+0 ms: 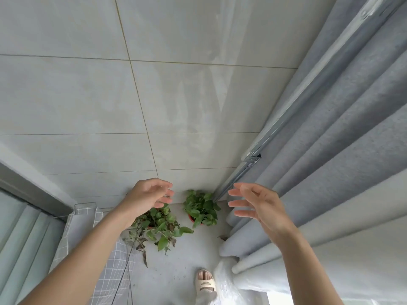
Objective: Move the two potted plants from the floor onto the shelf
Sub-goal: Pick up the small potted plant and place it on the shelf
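Observation:
Two leafy potted plants stand on the grey floor against the tiled wall. The right plant (pixel 201 209) is compact, in a red-rimmed pot. The left plant (pixel 157 227) is straggly, with trailing stems and some brown leaves; its pot is mostly hidden. My left hand (pixel 146 198) hovers above the left plant, fingers apart and curled, holding nothing. My right hand (pixel 255 205) is held out to the right of the right plant, fingers spread, empty. No shelf is in view.
A grey curtain (pixel 330 161) hangs down the right side, its folds reaching the floor beside the right plant. A checked cloth-covered object (pixel 88 227) stands at the left. My sandalled foot (pixel 206 282) is on the floor below the plants. A thin cord runs past the left plant.

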### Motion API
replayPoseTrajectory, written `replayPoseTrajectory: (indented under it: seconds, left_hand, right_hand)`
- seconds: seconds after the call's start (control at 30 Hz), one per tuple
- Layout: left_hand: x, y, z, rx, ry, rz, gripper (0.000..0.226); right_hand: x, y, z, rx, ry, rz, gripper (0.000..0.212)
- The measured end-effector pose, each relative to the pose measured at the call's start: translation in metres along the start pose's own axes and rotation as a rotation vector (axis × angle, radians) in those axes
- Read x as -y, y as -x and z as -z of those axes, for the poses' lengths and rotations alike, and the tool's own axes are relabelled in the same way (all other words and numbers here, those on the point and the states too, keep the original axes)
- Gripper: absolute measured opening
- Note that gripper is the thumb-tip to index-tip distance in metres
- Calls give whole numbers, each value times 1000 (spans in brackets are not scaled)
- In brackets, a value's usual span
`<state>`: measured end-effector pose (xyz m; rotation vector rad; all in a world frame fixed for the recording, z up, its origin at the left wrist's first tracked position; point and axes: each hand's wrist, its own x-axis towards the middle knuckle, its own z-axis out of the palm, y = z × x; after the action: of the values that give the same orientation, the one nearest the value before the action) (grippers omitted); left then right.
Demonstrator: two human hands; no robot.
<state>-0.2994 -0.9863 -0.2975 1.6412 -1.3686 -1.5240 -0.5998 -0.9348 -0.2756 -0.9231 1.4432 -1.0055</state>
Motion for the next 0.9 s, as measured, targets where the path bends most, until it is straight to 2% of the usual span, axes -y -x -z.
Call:
replayPoseTrajectory:
  seconds: [0.23, 0.47, 0.9]
  left_hand:
    - [14, -56, -9, -82, 16, 128, 17]
    - [45, -100, -39, -97, 34, 266, 18]
    - [156, -123, -85, -94, 84, 522, 18]
  right_hand:
    - [-18, -92, 17, 97, -27, -116, 23]
    - [-54, -164, 23, 64, -84, -236, 23]
    - [-188, -200, 17, -9, -101, -485, 22]
